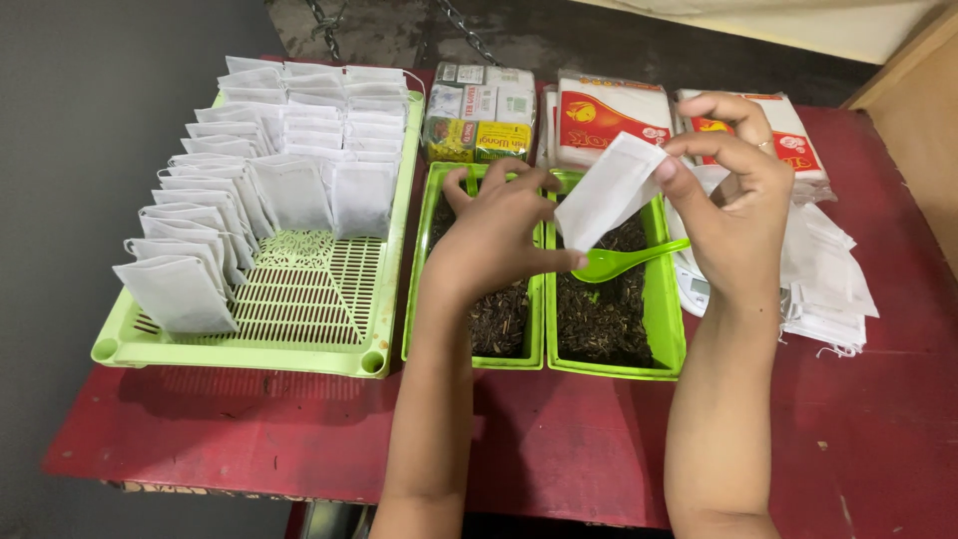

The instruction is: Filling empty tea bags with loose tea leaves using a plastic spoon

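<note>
A red worktop is seen from above, set against a dark grey wall on the left and a wooden panel at the far right. A white filter bag is held up above 2 green trays: its upper right corner is pinched by the fingers of the right hand, while its lower left edge is gripped by the left hand, whose fingers are closed on it. Just below the bag a green plastic spoon is seen, its handle running toward the right hand; whether it is held cannot be told. The left green tray and the right green tray, both filled with dark loose tea, are placed side by side and touching. On the left, a perforated green basket carries rows of upright filled white sachets. At the far edge, a wrapped bundle of small boxes and 2 red-and-white packets are set. A loose stack of empty white bags lies at the right.
</note>
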